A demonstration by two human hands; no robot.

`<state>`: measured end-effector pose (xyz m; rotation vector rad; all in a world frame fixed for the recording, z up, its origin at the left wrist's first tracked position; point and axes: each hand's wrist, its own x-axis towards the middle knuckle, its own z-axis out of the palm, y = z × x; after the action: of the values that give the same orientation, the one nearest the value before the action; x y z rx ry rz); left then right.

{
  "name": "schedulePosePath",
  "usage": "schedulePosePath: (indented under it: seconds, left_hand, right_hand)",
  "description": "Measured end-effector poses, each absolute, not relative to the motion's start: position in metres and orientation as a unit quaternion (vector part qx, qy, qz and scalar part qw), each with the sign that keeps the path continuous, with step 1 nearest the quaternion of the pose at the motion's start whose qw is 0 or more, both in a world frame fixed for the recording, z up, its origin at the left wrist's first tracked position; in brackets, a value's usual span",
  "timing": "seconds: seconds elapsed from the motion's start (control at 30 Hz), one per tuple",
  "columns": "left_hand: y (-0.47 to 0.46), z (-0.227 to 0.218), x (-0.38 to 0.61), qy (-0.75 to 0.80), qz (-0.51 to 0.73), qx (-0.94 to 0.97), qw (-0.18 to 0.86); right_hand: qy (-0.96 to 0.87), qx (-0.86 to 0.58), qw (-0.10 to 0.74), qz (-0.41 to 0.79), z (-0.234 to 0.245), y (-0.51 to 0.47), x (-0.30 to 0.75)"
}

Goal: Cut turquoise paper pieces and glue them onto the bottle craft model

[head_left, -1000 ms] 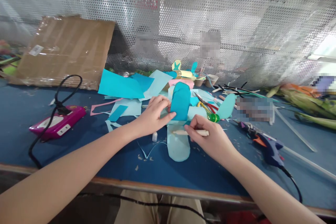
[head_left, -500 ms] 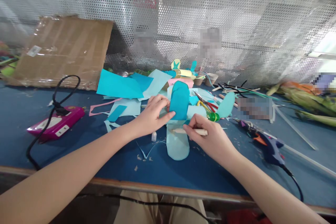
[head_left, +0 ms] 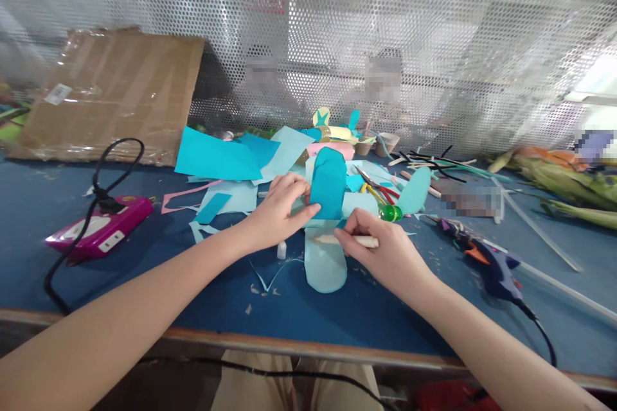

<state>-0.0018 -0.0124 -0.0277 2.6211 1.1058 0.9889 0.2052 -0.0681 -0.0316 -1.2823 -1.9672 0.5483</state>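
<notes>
With its thumb at the lower left edge, my left hand [head_left: 290,202] holds a bright blue rounded paper cutout [head_left: 328,183]. My right hand [head_left: 373,237] is closed on a white marker pen [head_left: 365,241], whose tip points left. Under the pen lies a pale blue paper cutout [head_left: 325,270] with a rounded lower end, flat on the table. Its upper edge meets the bright blue piece. A small white cap [head_left: 282,250] stands on the table just below my left hand. Whether the pen tip touches the paper, I cannot tell.
A glue gun [head_left: 491,266] lies at the right, and a magenta power strip [head_left: 103,225] at the left. Red-handled scissors [head_left: 380,189], a green bottle piece [head_left: 389,212] and blue paper sheets [head_left: 219,154] lie behind my hands. Cardboard [head_left: 110,96] leans against the perforated metal screen.
</notes>
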Motion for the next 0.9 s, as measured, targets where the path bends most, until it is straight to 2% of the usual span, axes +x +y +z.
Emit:
schedulePosePath:
  seconds: [0.17, 0.27, 0.37, 0.43, 0.7, 0.9]
  left_hand:
    - [-0.011, -0.029, -0.002, 0.364, 0.335, 0.867, 0.063]
    - [-0.01, -0.029, -0.002, 0.371, 0.327, 0.866, 0.078]
    - [-0.011, -0.027, -0.002, 0.372, 0.321, 0.868, 0.075]
    - [-0.012, -0.026, -0.002, 0.374, 0.318, 0.868, 0.069]
    - [-0.013, -0.025, -0.001, 0.385, 0.321, 0.863, 0.063]
    - [-0.013, -0.025, -0.002, 0.39, 0.316, 0.862, 0.074]
  right_hand:
    - [-0.713, -0.512, 0.433, 0.205, -0.028, -0.071, 0.21]
    - [-0.651, -0.504, 0.485, 0.294, -0.021, -0.071, 0.213]
    - [-0.611, -0.481, 0.459, 0.428, -0.017, -0.069, 0.212]
    - [-0.614, -0.473, 0.421, 0.471, -0.018, -0.066, 0.211]
    - [-0.665, -0.501, 0.371, 0.411, -0.037, -0.062, 0.206]
    - [-0.687, -0.522, 0.375, 0.34, -0.041, -0.063, 0.206]
